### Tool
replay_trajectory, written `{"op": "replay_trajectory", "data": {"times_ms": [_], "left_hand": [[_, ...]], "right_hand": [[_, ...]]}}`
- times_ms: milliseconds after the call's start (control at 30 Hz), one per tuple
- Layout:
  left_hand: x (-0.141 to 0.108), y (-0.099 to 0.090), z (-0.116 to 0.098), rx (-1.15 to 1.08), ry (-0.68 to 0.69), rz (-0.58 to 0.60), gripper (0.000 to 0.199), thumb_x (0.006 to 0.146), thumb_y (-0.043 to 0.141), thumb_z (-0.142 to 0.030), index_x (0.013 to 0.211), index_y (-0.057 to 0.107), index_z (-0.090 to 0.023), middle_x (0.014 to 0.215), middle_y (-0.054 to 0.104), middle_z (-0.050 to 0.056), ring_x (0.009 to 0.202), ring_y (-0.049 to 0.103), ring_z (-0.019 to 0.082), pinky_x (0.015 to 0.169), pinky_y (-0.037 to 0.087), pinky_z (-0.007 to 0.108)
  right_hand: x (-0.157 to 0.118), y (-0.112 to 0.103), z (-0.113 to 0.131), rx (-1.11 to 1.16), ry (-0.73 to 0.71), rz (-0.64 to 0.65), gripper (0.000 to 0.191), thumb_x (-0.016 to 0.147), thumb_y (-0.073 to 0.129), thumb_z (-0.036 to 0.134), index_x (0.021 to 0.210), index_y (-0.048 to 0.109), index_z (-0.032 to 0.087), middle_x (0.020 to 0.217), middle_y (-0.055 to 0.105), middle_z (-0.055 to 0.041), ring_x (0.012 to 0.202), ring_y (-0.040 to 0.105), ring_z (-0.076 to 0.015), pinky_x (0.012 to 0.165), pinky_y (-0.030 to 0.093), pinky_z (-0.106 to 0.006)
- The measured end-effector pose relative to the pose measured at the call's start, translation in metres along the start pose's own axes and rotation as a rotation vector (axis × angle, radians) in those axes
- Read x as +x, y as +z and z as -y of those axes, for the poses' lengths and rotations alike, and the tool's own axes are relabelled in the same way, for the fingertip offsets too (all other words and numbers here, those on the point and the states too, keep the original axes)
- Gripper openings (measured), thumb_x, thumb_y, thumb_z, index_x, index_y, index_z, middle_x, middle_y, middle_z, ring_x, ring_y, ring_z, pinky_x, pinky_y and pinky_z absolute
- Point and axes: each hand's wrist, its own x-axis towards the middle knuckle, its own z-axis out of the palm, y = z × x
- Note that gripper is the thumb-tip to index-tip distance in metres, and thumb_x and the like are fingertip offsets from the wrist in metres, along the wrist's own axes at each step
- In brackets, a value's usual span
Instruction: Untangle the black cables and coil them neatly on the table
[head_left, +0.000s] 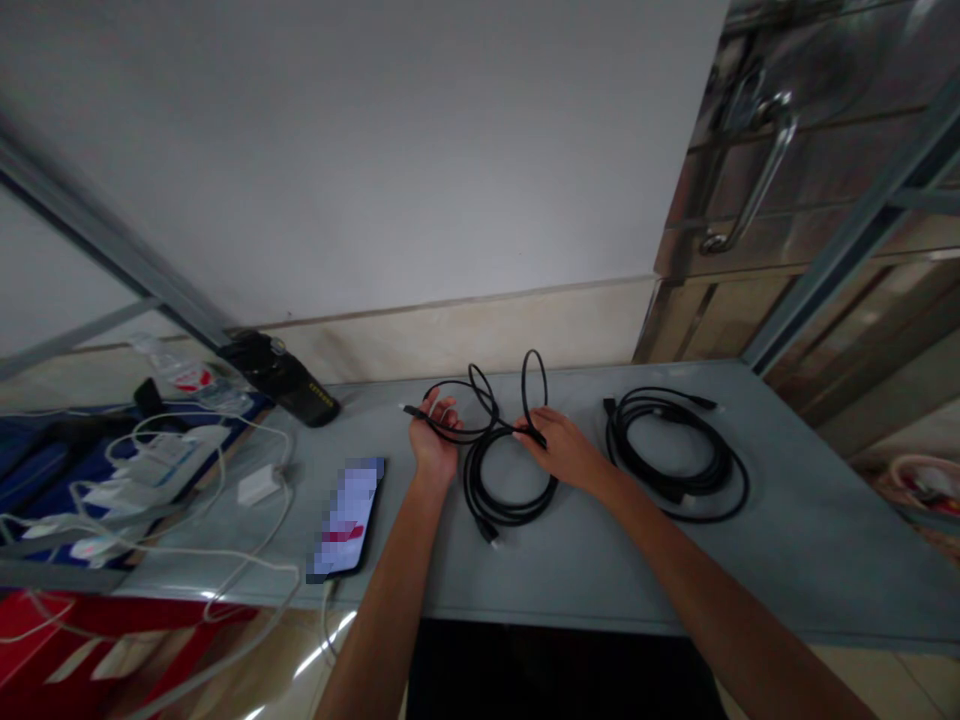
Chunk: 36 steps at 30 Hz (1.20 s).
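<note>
Loops of a black cable (pixel 491 405) rise from the grey tabletop between my two hands. My left hand (pixel 435 440) grips it near one end, palm partly up, and a plug sticks out to the left of the fingers. My right hand (pixel 559 448) is closed on the same cable, with one loop standing up above the fingers. Below and between the hands, a round coil of black cable (pixel 480 505) lies flat, its plug end toward me; whether it is one piece with the held loops I cannot tell. A second coiled black cable (pixel 724 470) rests to the right.
A phone (pixel 349 525) lies left of my left arm. Beyond it are a white power adapter (pixel 259 485), tangled white cords and a white power strip (pixel 165 465). A black bottle (pixel 289 385) and a clear plastic bottle (pixel 191 375) lie back left. Metal posts frame the table (pixel 810 540).
</note>
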Motion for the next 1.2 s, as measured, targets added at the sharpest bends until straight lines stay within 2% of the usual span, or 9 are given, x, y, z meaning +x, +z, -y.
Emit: {"op": "replay_trajectory", "data": {"times_ms": [167, 333, 467, 567, 733, 900, 1067, 1200], "left_hand": [[0.0014, -0.0017, 0.0009, 0.03, -0.002, 0.023, 0.023, 0.102, 0.053, -0.021, 0.112, 0.073, -0.018, 0.075, 0.072, 0.002, 0.05, 0.053, 0.013, 0.047, 0.039, 0.024], [0.0022, -0.0026, 0.0021, 0.067, -0.005, 0.094, 0.016, 0.1, 0.065, -0.029, 0.105, 0.074, -0.017, 0.073, 0.068, 0.001, 0.051, 0.054, 0.012, 0.047, 0.041, 0.024], [-0.0006, -0.0003, 0.0038, 0.097, -0.026, 0.119, 0.025, 0.106, 0.059, -0.035, 0.103, 0.075, -0.016, 0.072, 0.068, 0.002, 0.051, 0.054, 0.013, 0.047, 0.043, 0.025], [-0.0022, 0.0007, 0.0061, 0.127, 0.006, 0.127, 0.028, 0.108, 0.058, -0.04, 0.106, 0.075, -0.018, 0.073, 0.069, 0.001, 0.051, 0.054, 0.014, 0.048, 0.043, 0.026], [0.0003, 0.0001, 0.0061, 0.109, 0.062, 0.003, 0.013, 0.103, 0.061, -0.028, 0.115, 0.066, -0.026, 0.084, 0.077, 0.001, 0.051, 0.055, 0.014, 0.051, 0.042, 0.027], [-0.0008, 0.001, 0.001, 0.105, 0.103, -0.003, 0.045, 0.094, 0.059, -0.013, 0.134, 0.066, -0.03, 0.088, 0.079, 0.0, 0.054, 0.056, 0.013, 0.052, 0.043, 0.026], [-0.0038, 0.001, -0.0005, 0.135, 0.129, 0.057, 0.035, 0.088, 0.063, -0.013, 0.12, 0.073, -0.025, 0.084, 0.075, -0.002, 0.055, 0.056, 0.012, 0.05, 0.042, 0.024], [-0.0028, -0.0006, 0.0014, 0.119, 0.139, 0.042, 0.025, 0.094, 0.066, -0.025, 0.119, 0.071, -0.023, 0.083, 0.076, -0.001, 0.054, 0.058, 0.013, 0.051, 0.044, 0.025]], "right_hand": [[0.0007, -0.0038, 0.0036, -0.041, -0.003, 0.039, 0.013, 0.114, 0.063, 0.028, 0.116, 0.073, 0.02, 0.115, 0.079, -0.0111, 0.116, 0.072, -0.0292, 0.111, 0.058, -0.048], [0.0014, -0.0045, 0.0063, -0.089, -0.033, 0.07, 0.013, 0.114, 0.062, 0.028, 0.116, 0.073, 0.021, 0.115, 0.079, -0.0113, 0.117, 0.072, -0.0302, 0.114, 0.057, -0.049], [0.0013, -0.0032, 0.006, -0.102, -0.039, 0.07, 0.014, 0.114, 0.063, 0.029, 0.118, 0.074, 0.021, 0.117, 0.08, -0.0106, 0.119, 0.072, -0.0299, 0.12, 0.053, -0.05], [0.0014, -0.003, 0.0064, -0.095, -0.025, 0.06, 0.013, 0.114, 0.065, 0.029, 0.118, 0.074, 0.021, 0.118, 0.08, -0.0105, 0.119, 0.072, -0.0303, 0.118, 0.055, -0.049], [0.0025, -0.0032, 0.006, -0.083, -0.015, 0.055, 0.011, 0.113, 0.066, 0.028, 0.116, 0.074, 0.021, 0.116, 0.08, -0.01, 0.119, 0.072, -0.0298, 0.112, 0.057, -0.047], [0.0023, -0.0018, 0.0038, -0.075, -0.021, 0.046, 0.011, 0.112, 0.066, 0.027, 0.116, 0.074, 0.021, 0.117, 0.081, -0.0097, 0.118, 0.073, -0.0286, 0.114, 0.056, -0.047], [0.0014, -0.0015, 0.0043, -0.066, -0.015, 0.036, 0.01, 0.113, 0.066, 0.028, 0.115, 0.074, 0.022, 0.115, 0.079, -0.01, 0.117, 0.072, -0.0291, 0.11, 0.058, -0.046], [0.0014, -0.0032, 0.0062, -0.058, -0.032, 0.032, 0.013, 0.115, 0.063, 0.03, 0.116, 0.073, 0.02, 0.114, 0.079, -0.0107, 0.117, 0.072, -0.0293, 0.11, 0.057, -0.045]]}}
